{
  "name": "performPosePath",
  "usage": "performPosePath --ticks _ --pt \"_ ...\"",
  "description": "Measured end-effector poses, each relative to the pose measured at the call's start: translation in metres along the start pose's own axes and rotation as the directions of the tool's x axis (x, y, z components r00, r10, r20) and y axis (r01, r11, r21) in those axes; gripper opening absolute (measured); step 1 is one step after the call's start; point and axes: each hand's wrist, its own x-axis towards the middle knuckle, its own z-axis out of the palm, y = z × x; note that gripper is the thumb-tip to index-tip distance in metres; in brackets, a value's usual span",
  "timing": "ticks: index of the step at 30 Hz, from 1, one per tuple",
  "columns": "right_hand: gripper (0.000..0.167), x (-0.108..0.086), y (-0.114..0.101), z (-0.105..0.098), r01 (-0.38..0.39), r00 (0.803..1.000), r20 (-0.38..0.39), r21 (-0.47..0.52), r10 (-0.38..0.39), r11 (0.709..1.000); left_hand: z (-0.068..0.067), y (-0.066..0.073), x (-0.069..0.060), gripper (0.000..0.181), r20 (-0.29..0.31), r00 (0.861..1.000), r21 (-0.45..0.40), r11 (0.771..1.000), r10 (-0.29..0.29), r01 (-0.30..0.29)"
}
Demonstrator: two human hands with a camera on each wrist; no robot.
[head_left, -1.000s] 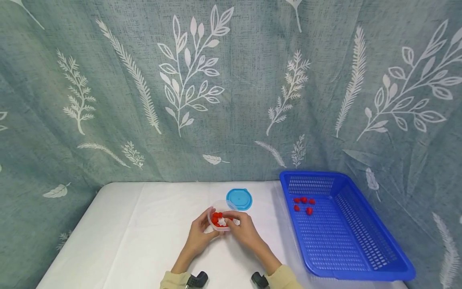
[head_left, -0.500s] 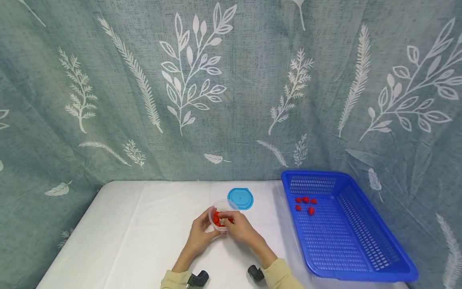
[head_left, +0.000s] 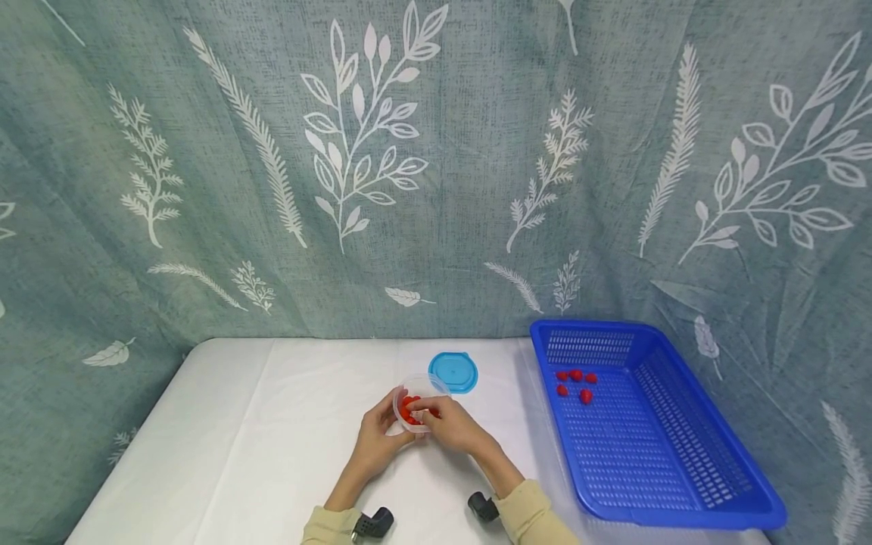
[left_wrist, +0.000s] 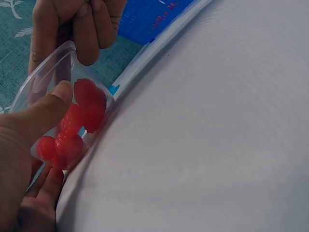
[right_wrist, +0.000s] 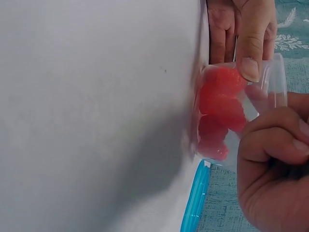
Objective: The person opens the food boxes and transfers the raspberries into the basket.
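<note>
A clear round container with several red raspberry-like pieces is gripped at its left side by my left hand, tilted in the wrist views. The left thumb lies along the outer wall in the left wrist view. From the right, my right hand reaches over the rim with its thumb and index finger inside, close to the red pieces. Its other fingers are curled in the right wrist view; whether the fingertips pinch a piece is hidden. Through the container wall the pieces show clustered at the bottom.
A light-blue lid lies on the white tabletop just behind the container. At the right stands a blue perforated basket with several red pieces near its back left. A patterned green curtain hangs behind the table.
My right fingers have moved slightly left inside the container, over the red pieces. My left hand keeps its grip and has barely moved.
</note>
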Motion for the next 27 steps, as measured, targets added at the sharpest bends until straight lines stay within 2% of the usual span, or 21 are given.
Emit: performPosePath --ticks 6,10,17,23,27 --pt "0.033 0.0017 0.0021 -0.0025 0.021 0.999 0.035 0.090 -0.024 0.996 0.0006 0.0009 0.0002 0.088 -0.005 1.000 -0.007 1.000 0.000 0.000" --pt "0.034 0.0026 0.0027 -0.0033 0.019 0.999 0.049 0.086 -0.023 0.996 0.0002 -0.0008 0.0001 0.088 -0.008 1.000 -0.014 1.000 0.005 -0.005" --pt "0.027 0.0012 0.0005 -0.0019 -0.044 0.998 0.048 0.056 0.041 0.997 -0.0003 -0.0035 0.0001 0.088 -0.011 1.000 -0.001 1.000 -0.004 0.004" --pt "0.019 0.0023 0.0045 -0.0006 -0.004 1.000 0.017 0.110 0.002 0.994 -0.0004 -0.0020 -0.0002 0.087 -0.011 1.000 0.000 1.000 0.000 0.000" --pt "0.016 0.0027 0.0077 -0.0019 0.001 1.000 0.022 0.171 -0.005 0.985 -0.0005 -0.0012 -0.0007 0.085 -0.013 1.000 0.012 1.000 0.008 -0.008"
